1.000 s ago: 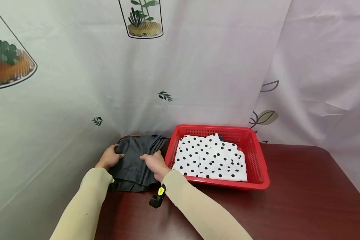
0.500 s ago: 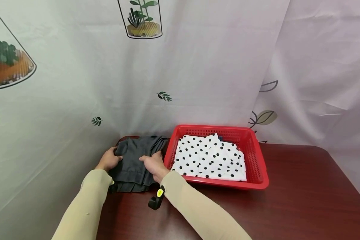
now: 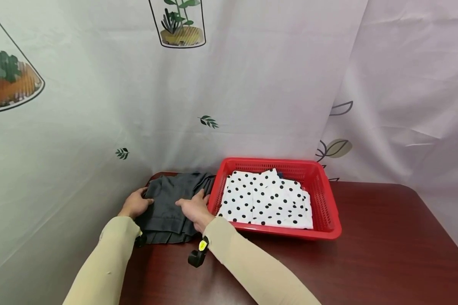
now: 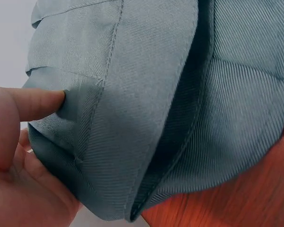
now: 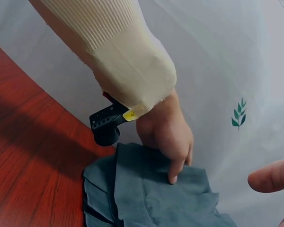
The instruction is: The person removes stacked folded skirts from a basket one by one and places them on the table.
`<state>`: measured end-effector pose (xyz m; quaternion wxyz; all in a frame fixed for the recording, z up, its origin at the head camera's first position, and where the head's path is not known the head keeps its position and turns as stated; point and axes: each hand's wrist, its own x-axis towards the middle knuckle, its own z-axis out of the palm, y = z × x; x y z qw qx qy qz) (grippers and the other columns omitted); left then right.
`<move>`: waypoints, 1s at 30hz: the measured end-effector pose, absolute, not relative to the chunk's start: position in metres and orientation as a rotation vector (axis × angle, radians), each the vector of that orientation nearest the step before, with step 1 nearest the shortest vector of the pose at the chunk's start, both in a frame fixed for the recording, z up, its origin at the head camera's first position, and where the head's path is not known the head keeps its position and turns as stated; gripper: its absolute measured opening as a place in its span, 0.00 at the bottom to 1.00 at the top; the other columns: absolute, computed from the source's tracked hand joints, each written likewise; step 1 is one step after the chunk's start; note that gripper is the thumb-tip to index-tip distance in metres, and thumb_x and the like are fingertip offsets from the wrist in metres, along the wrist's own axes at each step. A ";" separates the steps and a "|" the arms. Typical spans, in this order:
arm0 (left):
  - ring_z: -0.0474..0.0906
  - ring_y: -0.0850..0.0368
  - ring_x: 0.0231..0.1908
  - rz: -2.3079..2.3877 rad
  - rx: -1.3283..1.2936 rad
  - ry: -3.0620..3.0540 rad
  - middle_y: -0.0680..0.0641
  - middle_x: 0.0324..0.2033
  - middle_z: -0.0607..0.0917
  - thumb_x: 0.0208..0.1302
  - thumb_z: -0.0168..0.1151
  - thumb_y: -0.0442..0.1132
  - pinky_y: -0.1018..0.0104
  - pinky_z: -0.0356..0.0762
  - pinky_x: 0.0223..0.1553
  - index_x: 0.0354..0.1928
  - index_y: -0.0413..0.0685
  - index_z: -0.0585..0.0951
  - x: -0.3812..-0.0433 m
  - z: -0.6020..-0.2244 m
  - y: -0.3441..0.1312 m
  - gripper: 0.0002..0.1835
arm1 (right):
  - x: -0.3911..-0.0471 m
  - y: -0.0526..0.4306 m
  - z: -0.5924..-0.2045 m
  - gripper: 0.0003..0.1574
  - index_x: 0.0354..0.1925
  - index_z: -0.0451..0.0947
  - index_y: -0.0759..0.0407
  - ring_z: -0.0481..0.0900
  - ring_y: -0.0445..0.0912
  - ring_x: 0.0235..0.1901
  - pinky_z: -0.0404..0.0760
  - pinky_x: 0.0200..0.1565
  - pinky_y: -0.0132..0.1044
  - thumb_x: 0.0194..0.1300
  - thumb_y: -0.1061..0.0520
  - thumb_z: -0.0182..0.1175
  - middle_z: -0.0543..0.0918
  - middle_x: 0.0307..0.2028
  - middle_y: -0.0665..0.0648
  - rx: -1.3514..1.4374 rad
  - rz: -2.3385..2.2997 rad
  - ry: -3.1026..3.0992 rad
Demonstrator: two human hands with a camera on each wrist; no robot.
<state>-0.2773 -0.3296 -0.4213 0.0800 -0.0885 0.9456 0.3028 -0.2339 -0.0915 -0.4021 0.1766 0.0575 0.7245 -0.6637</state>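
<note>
Grey cloth [image 3: 171, 205], folded, at the table's [image 3: 366, 262] far left corner, hard against the red basket [image 3: 330, 212] — gripped at its left edge by the left hand [image 3: 135, 204], thumb on top and fingers tucked under the fold. Pressed flat on its right side by the right hand [image 3: 192, 207], fingers fairly straight, nothing clasped. Spotted white cloth [image 3: 269, 199] folded inside the basket; leaf-print curtain [image 3: 252, 84] behind.

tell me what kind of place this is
Probably a staged laundry-folding corner: a printed plant-pattern curtain as backdrop, a dark wooden table, and a red basket holding polka-dot cloth beside a folded grey garment.
</note>
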 end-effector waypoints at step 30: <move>0.59 0.24 0.66 0.813 -0.276 2.921 0.22 0.69 0.60 0.73 0.53 0.43 0.34 0.63 0.63 0.73 0.28 0.59 -0.271 -0.409 -0.325 0.35 | -0.217 -0.061 -0.373 0.49 0.79 0.49 0.54 0.57 0.58 0.73 0.59 0.70 0.59 0.70 0.49 0.61 0.55 0.76 0.60 -0.148 -1.928 1.931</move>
